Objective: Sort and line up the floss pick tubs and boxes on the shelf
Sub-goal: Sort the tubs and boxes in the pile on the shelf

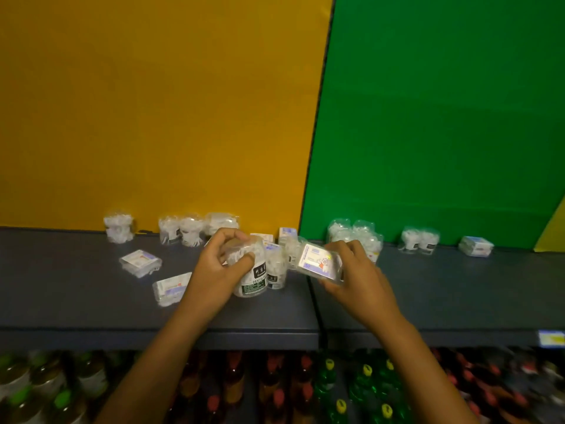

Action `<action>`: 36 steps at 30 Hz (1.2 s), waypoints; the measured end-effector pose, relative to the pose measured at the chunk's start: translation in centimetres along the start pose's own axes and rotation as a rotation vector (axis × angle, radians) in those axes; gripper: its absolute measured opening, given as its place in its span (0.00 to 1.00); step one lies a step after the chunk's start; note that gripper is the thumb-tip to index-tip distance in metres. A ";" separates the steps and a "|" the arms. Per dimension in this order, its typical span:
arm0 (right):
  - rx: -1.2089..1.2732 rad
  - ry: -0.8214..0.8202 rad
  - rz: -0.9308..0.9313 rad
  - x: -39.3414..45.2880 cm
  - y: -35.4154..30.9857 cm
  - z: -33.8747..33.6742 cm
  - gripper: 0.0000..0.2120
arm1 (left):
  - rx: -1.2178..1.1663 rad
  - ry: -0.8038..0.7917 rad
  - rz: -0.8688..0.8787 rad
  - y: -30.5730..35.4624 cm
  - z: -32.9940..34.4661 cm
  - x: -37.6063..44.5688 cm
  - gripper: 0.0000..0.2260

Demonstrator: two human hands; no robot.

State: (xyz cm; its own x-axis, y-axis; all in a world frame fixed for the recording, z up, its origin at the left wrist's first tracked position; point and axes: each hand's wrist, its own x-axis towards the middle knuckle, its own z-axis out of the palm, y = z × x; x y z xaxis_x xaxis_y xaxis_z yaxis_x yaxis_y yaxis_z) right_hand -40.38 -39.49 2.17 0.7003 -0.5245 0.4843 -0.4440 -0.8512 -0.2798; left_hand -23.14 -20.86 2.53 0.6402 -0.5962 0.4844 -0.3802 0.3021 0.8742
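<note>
My left hand (218, 270) grips a clear floss pick tub (252, 275) with a dark label, held just above the dark shelf (91, 304). My right hand (351, 273) holds a flat floss pick box (319, 263) with a purple-edged label, tilted toward me. Another tub (276, 269) stands between the two hands. More tubs stand along the back at the left (119, 228), centre (182, 229) and right (356, 237), (419, 240). Loose boxes lie on the shelf at left (140, 262), (171, 288) and far right (475, 246).
A yellow panel (153, 102) and a green panel (443, 117) back the shelf. A seam (318, 316) splits the shelf in two boards. Below the front edge stand rows of bottles (330, 384). A price tag (552, 338) hangs on the edge at right.
</note>
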 end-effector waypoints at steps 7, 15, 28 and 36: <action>-0.046 0.002 0.089 -5.5 7.0 -4.9 0.27 | -0.128 -0.062 -0.017 1.1 9.3 -2.3 0.11; -0.099 0.056 0.178 -8.0 13.6 -9.3 0.26 | -0.152 -0.167 -0.047 2.1 17.3 -1.8 0.11; -0.136 0.093 0.298 -4.9 25.2 -11.0 0.24 | -0.194 -0.344 -0.052 -1.3 29.6 5.3 0.12; -0.192 0.077 0.282 0.6 33.1 -11.3 0.26 | -0.154 -0.364 0.029 -4.2 37.1 11.9 0.11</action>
State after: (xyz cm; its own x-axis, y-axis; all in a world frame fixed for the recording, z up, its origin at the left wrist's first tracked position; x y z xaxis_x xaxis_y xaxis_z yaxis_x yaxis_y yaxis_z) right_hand -60.96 -67.82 2.57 0.4941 -0.7293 0.4732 -0.7162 -0.6500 -0.2541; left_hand -38.67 -56.80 3.35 0.3417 -0.8022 0.4897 -0.2719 0.4144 0.8685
